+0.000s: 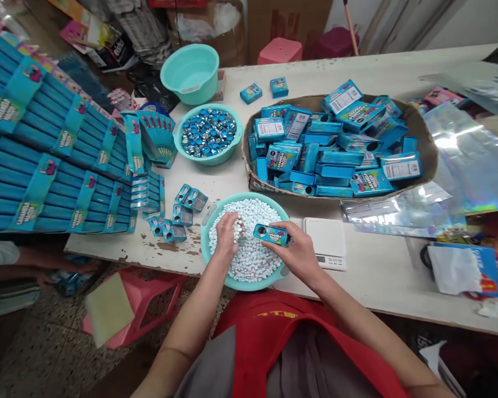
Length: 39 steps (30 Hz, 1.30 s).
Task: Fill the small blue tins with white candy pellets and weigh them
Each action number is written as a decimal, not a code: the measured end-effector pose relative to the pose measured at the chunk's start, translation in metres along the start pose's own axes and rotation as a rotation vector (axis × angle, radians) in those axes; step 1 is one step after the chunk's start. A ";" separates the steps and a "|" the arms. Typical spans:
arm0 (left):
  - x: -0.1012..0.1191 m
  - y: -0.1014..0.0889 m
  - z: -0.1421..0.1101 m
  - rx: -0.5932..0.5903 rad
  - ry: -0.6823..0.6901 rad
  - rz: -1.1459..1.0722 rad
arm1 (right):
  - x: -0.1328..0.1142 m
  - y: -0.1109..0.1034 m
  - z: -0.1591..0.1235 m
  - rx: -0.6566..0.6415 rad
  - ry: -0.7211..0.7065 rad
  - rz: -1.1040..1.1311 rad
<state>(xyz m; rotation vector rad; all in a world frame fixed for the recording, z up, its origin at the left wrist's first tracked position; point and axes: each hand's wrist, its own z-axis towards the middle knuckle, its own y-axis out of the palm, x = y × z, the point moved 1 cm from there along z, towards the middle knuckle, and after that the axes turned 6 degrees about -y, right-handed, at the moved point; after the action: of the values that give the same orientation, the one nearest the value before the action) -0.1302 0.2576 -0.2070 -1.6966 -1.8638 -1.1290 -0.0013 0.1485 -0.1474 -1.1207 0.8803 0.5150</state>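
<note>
A teal basin (205,243) full of small white candies (253,257) sits at the table's near edge. My left hand (227,235) is down in the candies, fingers curled closed around some of them. My right hand (296,251) grips a small blue box (269,234) with a round hole in its face, held flat over the basin. The two hands are a few centimetres apart.
A cardboard tray (423,141) of blue boxes stands behind the basin. A teal bowl of blue caps (208,132) and an empty teal bowl (190,72) lie at back left. A white scale (327,243) sits right of the basin. Stacked blue packs (45,160) fill the left side; filled boxes (178,215) and holographic bags (460,166) lie about.
</note>
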 end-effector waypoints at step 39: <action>0.040 0.041 -0.038 0.075 0.367 -0.170 | -0.015 0.022 0.017 -0.073 -0.010 0.015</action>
<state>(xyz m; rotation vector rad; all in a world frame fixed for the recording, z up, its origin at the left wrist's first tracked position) -0.1078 0.2524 -0.1418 -1.2102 -1.8112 -1.3157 -0.0206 0.1730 -0.1444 -1.1776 0.8674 0.5679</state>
